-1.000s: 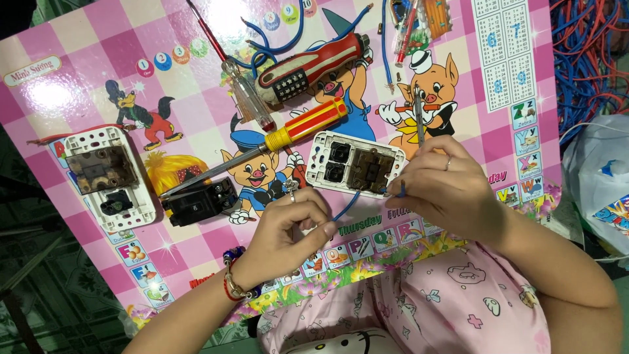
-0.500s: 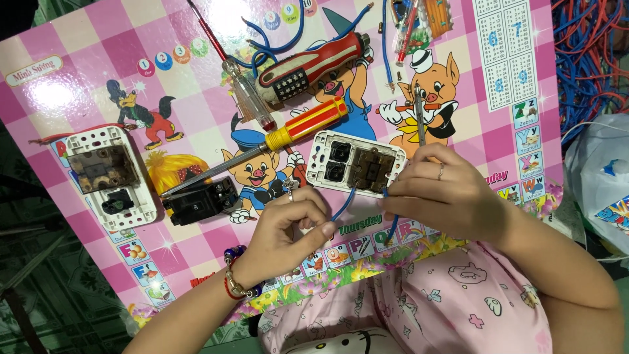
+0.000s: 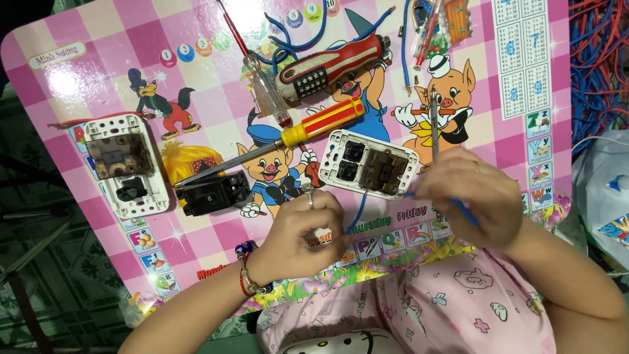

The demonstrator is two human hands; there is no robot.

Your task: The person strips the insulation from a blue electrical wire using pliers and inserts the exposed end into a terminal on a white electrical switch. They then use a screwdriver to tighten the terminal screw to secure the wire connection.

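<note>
Head view: my right hand pinches a blue wire just beside the white switch plate on the pink surface; my left hand grips the wire's other end.

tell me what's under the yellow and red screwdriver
The screwdriver lies on the pink cartoon table. Its tip sits over a small black switch part, beside the white socket plate. Whatever is beneath that black part is covered.
</note>
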